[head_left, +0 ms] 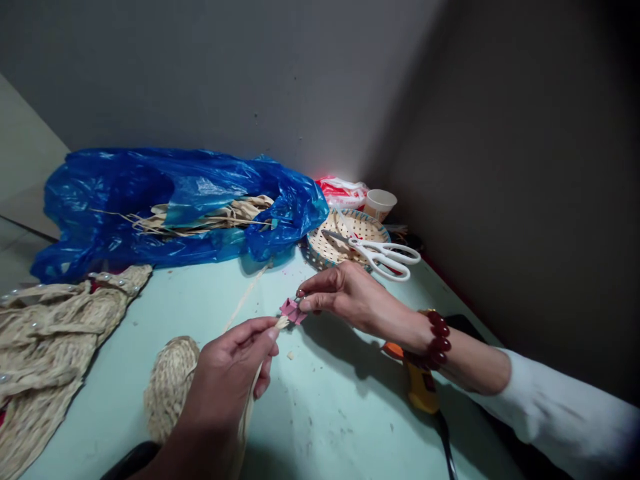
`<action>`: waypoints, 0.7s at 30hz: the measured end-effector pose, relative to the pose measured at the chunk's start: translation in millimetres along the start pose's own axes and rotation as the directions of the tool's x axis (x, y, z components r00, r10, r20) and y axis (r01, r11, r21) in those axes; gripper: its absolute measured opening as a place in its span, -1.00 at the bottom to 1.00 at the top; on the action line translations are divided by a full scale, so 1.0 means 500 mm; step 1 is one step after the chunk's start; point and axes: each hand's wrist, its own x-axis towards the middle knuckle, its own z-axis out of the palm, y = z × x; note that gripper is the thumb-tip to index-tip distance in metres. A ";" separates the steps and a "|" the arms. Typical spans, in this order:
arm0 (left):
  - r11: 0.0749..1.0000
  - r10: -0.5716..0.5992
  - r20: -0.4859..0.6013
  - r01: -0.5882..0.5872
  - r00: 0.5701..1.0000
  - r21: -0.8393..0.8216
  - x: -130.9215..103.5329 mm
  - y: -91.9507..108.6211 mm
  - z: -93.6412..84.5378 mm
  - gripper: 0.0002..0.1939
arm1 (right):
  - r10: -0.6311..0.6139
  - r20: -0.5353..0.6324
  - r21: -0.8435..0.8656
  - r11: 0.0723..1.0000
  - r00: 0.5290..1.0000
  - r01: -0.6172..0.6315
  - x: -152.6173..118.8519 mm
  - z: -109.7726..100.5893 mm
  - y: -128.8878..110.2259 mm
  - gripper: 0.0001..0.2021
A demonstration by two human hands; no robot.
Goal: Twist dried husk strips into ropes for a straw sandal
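Observation:
My left hand (235,363) is closed in a pinch around pale straw strands (283,323), whose lower length hangs down below the hand. At the tip of the strands sits a small pink folded piece (290,309), perhaps a flower; its material is unclear. The thumb and forefinger of my right hand (345,293) pinch the upper right edge of that pink piece. Both hands meet just above the table. Beside my left wrist lies a woven straw oval (171,383), partly hidden by the forearm.
A blue plastic bag (210,247) holding straw strands (235,215) lies at the back. White-handled scissors (383,257) rest on a woven basket (320,248), near a paper cup (381,202) and a red-white packet (343,193). A corded yellow glue gun (423,390) is right; beaded straw weaving (55,347) left.

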 end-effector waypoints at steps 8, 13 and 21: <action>1.000 0.019 0.031 -0.018 0.999 -0.017 0.003 0.007 -0.001 -0.68 | 0.039 0.026 0.041 0.998 0.999 -0.040 0.003 -0.002 0.003 -0.77; 0.999 0.005 0.049 -0.004 0.999 -0.035 0.009 0.009 0.006 -0.67 | 0.068 0.061 0.088 0.993 0.996 -0.074 -0.002 -0.005 0.003 -0.78; 0.999 -0.008 0.122 0.013 0.993 -0.035 0.007 0.000 0.006 -0.72 | 0.046 0.055 0.085 0.995 0.997 -0.051 0.002 0.007 0.011 -0.75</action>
